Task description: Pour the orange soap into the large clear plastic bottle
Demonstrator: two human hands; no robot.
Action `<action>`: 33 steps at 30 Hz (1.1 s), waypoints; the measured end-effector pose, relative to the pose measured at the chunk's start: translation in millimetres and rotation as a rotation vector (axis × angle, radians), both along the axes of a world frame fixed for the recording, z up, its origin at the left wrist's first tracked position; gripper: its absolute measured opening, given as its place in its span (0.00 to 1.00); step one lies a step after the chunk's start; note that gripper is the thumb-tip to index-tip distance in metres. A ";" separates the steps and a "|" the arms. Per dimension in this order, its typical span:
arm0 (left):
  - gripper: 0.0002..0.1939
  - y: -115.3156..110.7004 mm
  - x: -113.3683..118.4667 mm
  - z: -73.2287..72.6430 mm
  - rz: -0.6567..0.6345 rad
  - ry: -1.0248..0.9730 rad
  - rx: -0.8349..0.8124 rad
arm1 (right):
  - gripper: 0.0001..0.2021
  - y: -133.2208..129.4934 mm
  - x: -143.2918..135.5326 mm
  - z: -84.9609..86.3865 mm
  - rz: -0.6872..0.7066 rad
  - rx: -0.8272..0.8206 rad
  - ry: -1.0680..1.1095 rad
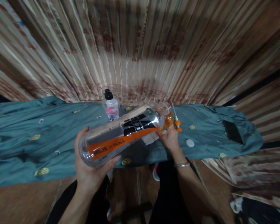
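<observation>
My left hand point(87, 175) is wrapped round the base end of a large clear bottle point(121, 132) with a silver, black and orange label. The bottle lies tilted nearly on its side in the air, its neck end pointing right. At that end my right hand point(170, 139) grips a see-through orange bottle point(168, 120), partly hidden by the large bottle's shoulder. The two necks overlap; whether they touch I cannot tell. Just right of my right hand is an orange and white pump top point(177, 124) with a thin tube. A pale tissue-like piece point(151, 138) shows below the large bottle.
A small clear bottle point(112, 109) with a black cap stands behind the large bottle. On the green cloth point(60, 133) are a round white cap point(189, 143) and, far right, a dark phone point(233, 132). A patterned curtain point(135, 46) hangs close behind the narrow table.
</observation>
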State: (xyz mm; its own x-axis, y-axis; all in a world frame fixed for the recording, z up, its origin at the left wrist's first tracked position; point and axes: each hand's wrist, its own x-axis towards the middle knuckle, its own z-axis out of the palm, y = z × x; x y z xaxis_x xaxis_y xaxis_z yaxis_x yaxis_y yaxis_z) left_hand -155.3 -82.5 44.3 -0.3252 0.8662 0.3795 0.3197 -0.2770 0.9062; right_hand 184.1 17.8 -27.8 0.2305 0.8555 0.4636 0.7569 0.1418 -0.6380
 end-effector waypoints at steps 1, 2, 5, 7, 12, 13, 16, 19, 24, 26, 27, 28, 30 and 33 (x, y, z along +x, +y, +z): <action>0.63 0.0 -0.3 -0.5 -0.005 -0.009 0.000 | 0.33 0.0 -0.1 -0.1 0.004 0.006 0.002; 0.63 0.0 -0.4 -0.9 -0.009 -0.016 -0.003 | 0.33 0.1 -0.1 -0.2 0.008 0.011 0.004; 0.64 0.4 0.3 -0.8 0.001 -0.023 -0.011 | 0.33 0.4 -0.1 -0.8 0.017 0.014 0.008; 0.64 0.7 1.7 0.4 0.006 -0.024 -0.015 | 0.33 0.6 0.2 -1.3 0.017 0.015 0.005; 0.65 0.9 3.6 5.0 0.042 -0.027 -0.007 | 0.33 0.3 1.2 -0.6 0.009 0.010 -0.015; 0.65 0.8 3.0 5.2 0.050 -0.030 -0.008 | 0.33 0.2 1.1 -0.2 0.012 0.008 -0.016; 0.67 0.2 1.1 3.4 0.036 -0.052 -0.028 | 0.32 -0.2 0.1 0.6 0.010 0.007 -0.006; 0.69 -1.2 2.7 2.0 0.032 -0.093 -0.060 | 0.32 -0.6 -1.2 0.7 0.006 0.007 0.005; 0.69 -3.4 10.6 6.4 0.072 -0.156 -0.080 | 0.33 -1.7 -1.7 2.1 0.000 -0.032 0.012; 0.69 -3.2 11.2 7.7 0.057 -0.145 -0.081 | 0.34 -1.9 -1.6 3.3 -0.003 -0.036 0.016; 0.70 -3.1 11.4 8.3 0.046 -0.133 -0.078 | 0.34 -1.9 -1.6 3.9 -0.002 -0.036 0.017; 0.70 -3.0 11.9 9.1 0.042 -0.120 -0.074 | 0.34 -1.9 -1.6 4.5 -0.001 -0.037 0.018; 0.69 -3.3 14.8 11.9 0.068 -0.103 -0.065 | 0.34 -1.8 -1.8 5.4 -0.004 -0.044 0.018; 0.67 -4.5 20.4 16.3 0.116 -0.081 -0.058 | 0.35 -2.0 -2.2 6.1 -0.021 -0.067 0.022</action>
State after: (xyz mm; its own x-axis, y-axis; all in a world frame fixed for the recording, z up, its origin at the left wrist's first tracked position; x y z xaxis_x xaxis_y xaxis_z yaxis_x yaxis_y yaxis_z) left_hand -134.9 -87.0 60.6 -0.4520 0.8406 0.2985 0.2719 -0.1889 0.9436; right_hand 181.9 15.8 -21.7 0.2581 0.8794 0.4001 0.7452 0.0823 -0.6617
